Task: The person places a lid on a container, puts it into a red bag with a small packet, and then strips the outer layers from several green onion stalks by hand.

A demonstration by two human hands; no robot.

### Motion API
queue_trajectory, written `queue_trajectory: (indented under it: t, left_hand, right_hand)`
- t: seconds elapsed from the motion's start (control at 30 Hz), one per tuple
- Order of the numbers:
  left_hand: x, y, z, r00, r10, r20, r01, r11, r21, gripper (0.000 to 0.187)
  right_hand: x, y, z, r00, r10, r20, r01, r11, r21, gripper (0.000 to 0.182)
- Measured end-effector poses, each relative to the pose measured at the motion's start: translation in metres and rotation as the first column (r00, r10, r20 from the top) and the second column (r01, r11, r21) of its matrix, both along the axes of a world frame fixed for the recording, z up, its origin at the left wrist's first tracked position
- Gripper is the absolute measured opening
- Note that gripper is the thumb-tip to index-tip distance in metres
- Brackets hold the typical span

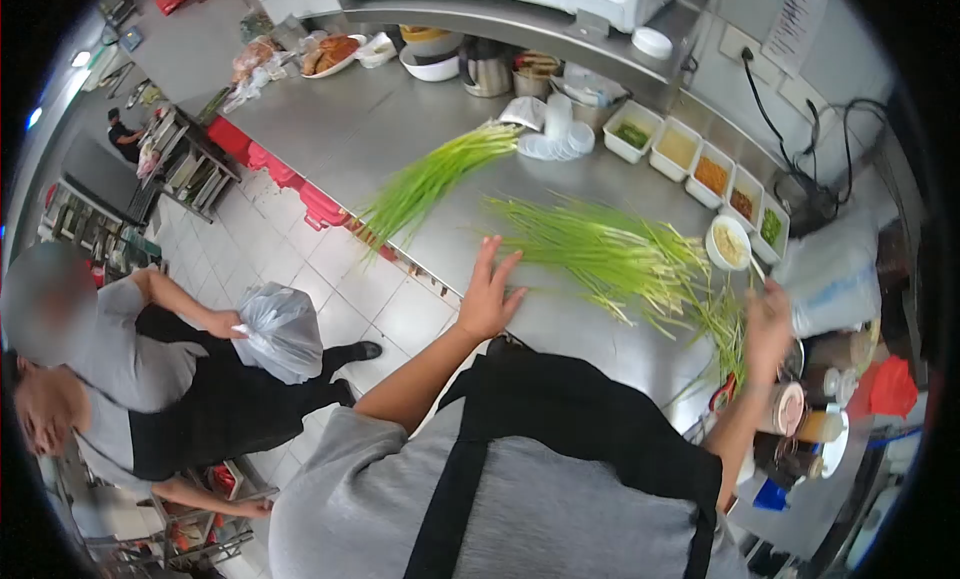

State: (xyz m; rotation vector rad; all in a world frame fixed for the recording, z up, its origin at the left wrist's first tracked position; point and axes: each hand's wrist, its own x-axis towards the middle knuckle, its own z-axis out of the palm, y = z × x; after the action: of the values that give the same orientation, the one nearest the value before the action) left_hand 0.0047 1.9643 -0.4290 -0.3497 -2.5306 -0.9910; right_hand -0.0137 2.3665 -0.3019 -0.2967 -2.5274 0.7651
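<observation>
My left hand (490, 294), fingers spread, is over the front edge of the steel counter (447, 224), its fingertips at the leaf tips of a loose pile of green scallions (610, 249). To the right, my right hand (768, 324) has its fingers curled beside the thin scallion strands at the pile's right end. I cannot tell what is in it. A pale stick-like piece (757, 269) shows just above its fingers, close to a small white bowl (728, 243) of pale contents. Farther back lies a second scallion bunch (440, 179), its white ends beside clear plastic cups (555, 134).
White tubs (675, 147) of chopped ingredients line the back right. A plastic bag (830, 269), jars (785, 407) and red-handled scissors (722, 394) are near my right arm. At left, a co-worker (150, 379) holds a filled plastic bag (278, 331). A shelf overhangs the back.
</observation>
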Motion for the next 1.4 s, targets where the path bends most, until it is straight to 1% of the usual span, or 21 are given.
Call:
queue_trajectory:
  t: [0.03,0.1,0.17,0.23,0.3,0.33,0.4,0.47,0.5,0.57,0.67,0.7,0.77,0.87,0.97,1.0,1.07,1.17,1.27,1.33,1.4]
  left_hand:
    - [0.006,0.004,-0.001,1.000,0.003,0.001,-0.003,1.000,-0.001,0.064]
    - [0.004,0.011,0.001,1.000,-0.005,-0.019,0.005,1.000,0.006,0.065]
    - [0.001,0.016,0.008,0.999,-0.038,-0.021,0.036,0.997,-0.074,0.067]
    - [-0.006,0.027,0.022,0.995,-0.099,-0.022,0.094,0.983,-0.159,0.068]
    - [-0.020,0.042,0.030,0.964,-0.264,-0.024,0.249,0.932,-0.265,0.071]
    - [-0.027,0.051,0.034,0.935,-0.353,0.001,0.334,0.883,-0.330,0.072]
    - [-0.038,0.072,0.039,0.882,-0.468,0.056,0.444,0.786,-0.430,0.072]
    - [-0.057,0.099,0.040,0.845,-0.527,0.090,0.496,0.711,-0.498,0.073]
    - [-0.071,0.108,0.037,0.853,-0.513,0.096,0.490,0.726,-0.482,0.069]
    - [-0.095,0.122,0.023,0.870,-0.477,0.124,0.479,0.757,-0.445,0.063]
    - [-0.139,0.123,0.020,0.801,-0.538,0.263,0.598,0.742,-0.303,0.045]
    - [-0.153,0.122,0.023,0.780,-0.550,0.299,0.616,0.759,-0.211,0.041]
    - [-0.173,0.119,0.031,0.725,-0.580,0.372,0.632,0.774,-0.024,0.034]
    - [-0.212,0.118,0.045,0.573,-0.583,0.576,0.649,0.752,0.115,0.037]
    - [-0.217,0.123,0.069,0.687,-0.559,0.465,0.685,0.711,-0.157,0.039]
    - [-0.214,0.124,0.074,0.732,-0.540,0.416,0.652,0.732,-0.198,0.040]
    - [-0.204,0.122,0.080,0.808,-0.492,0.323,0.577,0.771,-0.270,0.041]
    - [-0.199,0.103,0.077,0.956,-0.292,-0.018,0.241,0.824,-0.514,0.043]
    - [-0.161,0.087,0.092,0.954,-0.086,-0.286,-0.041,0.911,-0.410,0.037]
    - [-0.137,0.087,0.074,0.947,-0.196,-0.256,0.109,0.942,-0.317,0.036]
    - [-0.111,0.104,0.051,0.884,-0.454,-0.107,0.391,0.846,-0.362,0.035]
  right_hand:
    - [-0.008,0.017,-0.042,0.996,0.087,-0.011,-0.083,0.976,0.199,0.053]
    - [0.001,0.013,-0.073,0.996,0.073,0.052,-0.087,0.934,0.346,0.066]
    - [0.020,-0.010,-0.065,0.994,0.114,0.004,-0.108,0.933,0.342,0.061]
    - [0.037,-0.025,-0.062,0.984,0.179,-0.003,-0.172,0.952,0.252,0.051]
    - [0.047,-0.037,-0.074,0.943,0.303,-0.141,-0.288,0.951,0.116,0.025]
    - [0.054,-0.042,-0.076,0.944,0.319,-0.080,-0.315,0.947,0.061,0.020]
    - [0.069,-0.051,-0.081,0.936,0.349,0.041,-0.346,0.935,-0.073,0.019]
    - [0.080,-0.062,-0.084,0.942,0.334,0.045,-0.316,0.921,-0.227,0.025]
    - [0.084,-0.061,-0.087,0.943,0.329,0.050,-0.299,0.905,-0.301,0.028]
    - [0.091,-0.057,-0.098,0.931,0.359,0.066,-0.326,0.899,-0.292,0.024]
    - [0.086,-0.049,-0.095,0.933,0.351,0.077,-0.305,0.888,-0.345,0.014]
    - [0.079,-0.045,-0.095,0.945,0.326,0.004,-0.307,0.893,-0.330,0.012]
    - [0.062,-0.041,-0.098,0.951,0.275,-0.139,-0.305,0.901,-0.308,0.009]
    - [0.034,-0.036,-0.094,0.950,0.305,-0.065,-0.311,0.906,-0.286,0.006]
    - [0.001,-0.035,-0.102,0.925,0.349,-0.150,-0.363,0.929,-0.078,0.009]
    - [-0.010,-0.037,-0.108,0.914,0.356,-0.198,-0.366,0.930,-0.018,0.010]
    - [-0.021,-0.046,-0.109,0.919,0.368,-0.143,-0.363,0.930,0.059,0.009]
    - [-0.019,-0.054,-0.122,0.943,0.325,-0.071,-0.316,0.941,0.118,0.010]
    - [-0.013,-0.055,-0.140,0.957,0.278,-0.084,-0.262,0.951,0.161,0.013]
    - [-0.011,-0.054,-0.139,0.963,0.244,-0.118,-0.216,0.954,0.209,0.014]
    - [-0.004,-0.055,-0.134,0.969,0.206,-0.139,-0.162,0.949,0.272,0.015]
